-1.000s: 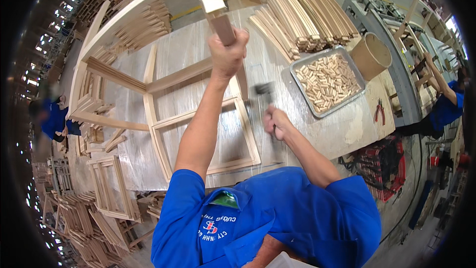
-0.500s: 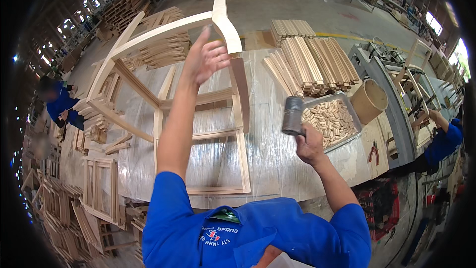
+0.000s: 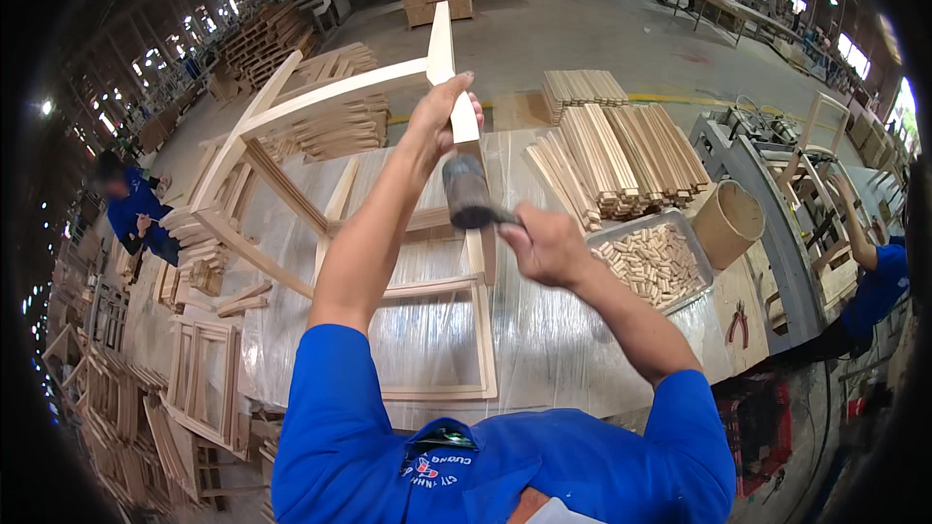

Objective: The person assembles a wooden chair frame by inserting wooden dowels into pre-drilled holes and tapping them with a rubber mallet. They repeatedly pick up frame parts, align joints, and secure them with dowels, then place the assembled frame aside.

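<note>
A light wooden chair frame stands on the plastic-covered table. My left hand is closed around its upright post at the far right corner, fingers wrapped behind the wood. In my right hand is the handle of a mallet with a dark, cylindrical head. The mallet head is just below my left hand, in front of the post's lower part. Whether it touches the wood I cannot tell. A rectangular wooden frame section reaches toward me at the near side.
Right of my hands, a metal tray holds many wooden dowels, beside a brown round container. Stacked slats lie behind it; red-handled pliers lie nearer. Co-workers in blue are at the left and right.
My left hand has gone from open beside the post to gripping it. The mallet has swung left from beside the dowel tray to the post.
</note>
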{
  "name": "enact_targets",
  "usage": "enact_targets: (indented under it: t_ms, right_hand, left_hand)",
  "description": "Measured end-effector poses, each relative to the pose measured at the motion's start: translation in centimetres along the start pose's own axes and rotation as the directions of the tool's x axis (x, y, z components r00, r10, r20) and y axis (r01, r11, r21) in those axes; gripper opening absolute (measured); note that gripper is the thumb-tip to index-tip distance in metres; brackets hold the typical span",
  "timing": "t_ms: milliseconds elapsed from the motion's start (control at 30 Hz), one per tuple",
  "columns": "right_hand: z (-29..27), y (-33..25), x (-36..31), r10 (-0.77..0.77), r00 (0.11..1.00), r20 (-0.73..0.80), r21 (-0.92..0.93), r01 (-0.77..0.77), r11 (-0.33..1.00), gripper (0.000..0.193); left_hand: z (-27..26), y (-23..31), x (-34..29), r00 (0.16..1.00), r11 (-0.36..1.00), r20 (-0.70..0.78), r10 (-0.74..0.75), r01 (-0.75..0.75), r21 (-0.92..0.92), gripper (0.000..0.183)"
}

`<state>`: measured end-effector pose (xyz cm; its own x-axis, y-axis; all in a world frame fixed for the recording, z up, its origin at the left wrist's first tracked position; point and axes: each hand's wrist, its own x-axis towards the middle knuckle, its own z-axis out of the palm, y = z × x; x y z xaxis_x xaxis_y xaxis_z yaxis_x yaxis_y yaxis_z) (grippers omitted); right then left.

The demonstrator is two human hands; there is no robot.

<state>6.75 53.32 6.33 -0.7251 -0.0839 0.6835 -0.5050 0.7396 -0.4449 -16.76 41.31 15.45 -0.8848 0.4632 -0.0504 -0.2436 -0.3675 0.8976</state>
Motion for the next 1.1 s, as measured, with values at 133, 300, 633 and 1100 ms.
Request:
enact_targets:
  t_ms: [133,300,633,1100]
  right_hand:
    - [-1.9,-2.0,-1.5,-0.394,0.916,-0.07,0.116,0.4,0.909,0.029]
    - [0.6,2.3,-1.9,0.141,0.983,-0.114,-0.003,-0.143,0.99,0.029]
    - [-1.6,4.9,-31.6,0.73,0.672,0.121,-0.197,-0.705,0.681,0.033]
    - [4.0,0.8,-33.5,0.716,0.684,-0.14,-0.282,-0.721,0.633,0.024]
  left_hand:
    - [0.2,-0.1,-0.9,1.0,0.997,0.024,0.007,-0.006,-0.08,0.032]
    - [0.2,0.1,0.1,0.999,0.997,0.034,0.018,-0.015,-0.075,0.036]
    - [-7.3,2.3,-1.0,0.989,0.825,-0.048,0.143,-0.092,0.558,0.054]
    - [-19.4,11.6,-0.7,0.818,-0.622,0.392,0.421,-0.054,0.781,0.073]
